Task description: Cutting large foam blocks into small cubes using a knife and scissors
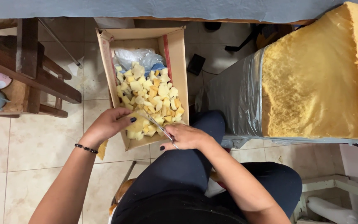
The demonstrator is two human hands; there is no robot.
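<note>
At far left a dark wooden stool (29,70) stands on the tiled floor (34,145). The left hand (109,123), a beaded bracelet (86,148) on its wrist, has its fingers curled around a piece of yellow foam (136,124) at the near edge of the cardboard box (178,62). The box sits on the floor, holding a heap of cut foam cubes (150,97) and a crumpled plastic bag (135,56). The right hand (185,137) has its fingers closed on scissors (159,128), whose blades meet the held piece. At right stands a large foam block (316,79), partly wrapped in plastic.
</note>
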